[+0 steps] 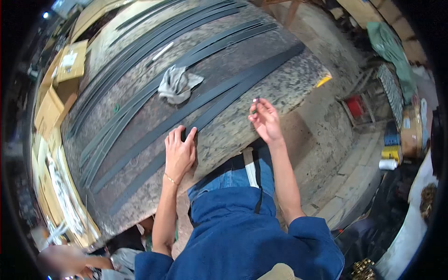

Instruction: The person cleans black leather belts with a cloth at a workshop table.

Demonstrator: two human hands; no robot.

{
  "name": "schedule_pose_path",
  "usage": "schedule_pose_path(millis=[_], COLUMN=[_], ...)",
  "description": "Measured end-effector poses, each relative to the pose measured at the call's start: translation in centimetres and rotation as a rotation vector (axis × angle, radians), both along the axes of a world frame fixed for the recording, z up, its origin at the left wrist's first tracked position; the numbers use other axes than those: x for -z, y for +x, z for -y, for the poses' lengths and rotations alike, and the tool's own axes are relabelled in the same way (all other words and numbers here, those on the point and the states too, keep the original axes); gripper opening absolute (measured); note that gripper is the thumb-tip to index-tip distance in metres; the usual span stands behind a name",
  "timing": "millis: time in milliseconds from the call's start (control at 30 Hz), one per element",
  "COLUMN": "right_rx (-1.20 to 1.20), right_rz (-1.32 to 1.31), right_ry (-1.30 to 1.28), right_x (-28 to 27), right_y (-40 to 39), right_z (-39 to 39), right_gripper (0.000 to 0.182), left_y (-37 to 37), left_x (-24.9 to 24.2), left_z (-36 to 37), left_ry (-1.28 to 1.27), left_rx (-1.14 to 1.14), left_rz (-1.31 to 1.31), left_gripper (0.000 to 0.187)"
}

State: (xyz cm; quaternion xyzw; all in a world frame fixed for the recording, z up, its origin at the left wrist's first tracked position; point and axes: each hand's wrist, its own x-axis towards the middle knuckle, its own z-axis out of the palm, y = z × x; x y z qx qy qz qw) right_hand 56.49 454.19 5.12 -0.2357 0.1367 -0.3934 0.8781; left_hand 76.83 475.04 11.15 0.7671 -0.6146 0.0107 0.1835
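We can't read any text, brand or number: the white label on the brown cardboard box (pixel 74 70) at left is too blurred to make out.

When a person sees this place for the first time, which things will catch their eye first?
Probably the long dark strips come first, running in bands across the mottled table. Next is the crumpled grey cloth, a pale heap among them near the middle of the table. Small bright colours also stand out: the yellow patch at the table's corner and the red panel beyond it.
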Motion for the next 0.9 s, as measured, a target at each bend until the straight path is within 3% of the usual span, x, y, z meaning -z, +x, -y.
schedule_pose_path(millis=[133, 233, 367, 533, 700, 900], right_rx=[0.015, 0.045, 0.056, 0.213, 0.332, 0.497], right_rz=[0.024, 0.040, -0.019, 0.005, -0.025, -0.043], right_ry=[-0.008, -0.012, -0.008, 0.094, 0.131, 0.159], right_x=[-0.3, -0.2, -0.3, 0.6, 1.9, 3.4], right_y=[-0.2, -0.9, -3.3, -8.4, -12.5, -15.2], right_z=[-0.3, -0.6, -1.6, -1.8, -1.2, 0.4], right_gripper=[0.019, 0.018, 0.018, 0.018, 0.017, 0.016], left_y=[-0.3, 0.0, 0.2, -0.7, -2.0, -6.1], left_x=[1.9, 1.4, 0.2, -0.4, 0.3, 1.4], left_z=[3.2, 2.6, -1.3, -3.8, -1.5, 6.7], left_ry=[-0.115, -0.090, 0.018, 0.104, 0.166, 0.178], left_rx=[0.000, 0.046, 0.084, -0.049, -0.117, 0.084], left_rz=[-0.075, -0.080, -0.058, -0.111, -0.029, 0.048], left_gripper=[0.025, 0.024, 0.027, 0.033, 0.040, 0.056])
